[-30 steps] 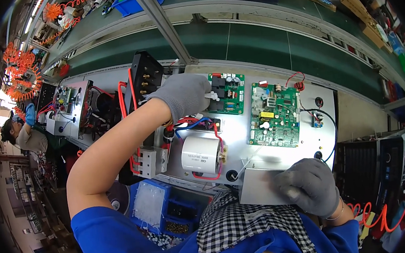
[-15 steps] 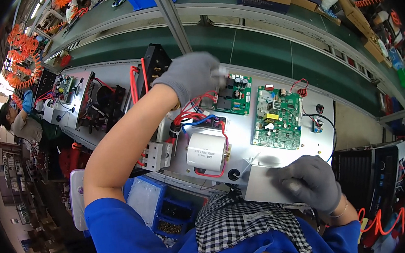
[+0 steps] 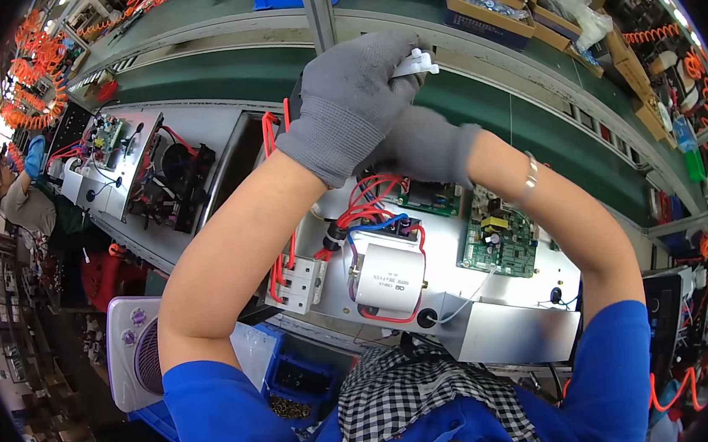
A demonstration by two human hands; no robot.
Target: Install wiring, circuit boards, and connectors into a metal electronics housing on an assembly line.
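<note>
My left hand [image 3: 352,99], in a grey glove, is raised over the metal panel [image 3: 353,305]. Its fingers are closed on a small bundle of white plastic strips with blocky ends, seemingly cable ties [image 3: 416,64]. Just below and to its right is my right hand [image 3: 427,145], gloved alike and smeared by motion; its fingers are hidden behind the left hand. Under both hands, red wires [image 3: 365,207] run beside a white cylindrical capacitor [image 3: 391,277]. Partly covered by my right arm are a green circuit board [image 3: 499,246] and a smaller green board [image 3: 432,197].
A breaker block [image 3: 299,283] sits at the panel's left, a bent metal plate [image 3: 507,330] at its front edge. Beyond stretches a green conveyor [image 3: 478,101] beneath a shelf with cardboard boxes [image 3: 487,11]. A purple-white fan [image 3: 136,345] stands left; another person [image 3: 19,195] works farther off.
My right hand has left the metal plate and come up beside the left hand. My left hand has risen slightly, with the cable ties still in it. The view has shifted somewhat.
</note>
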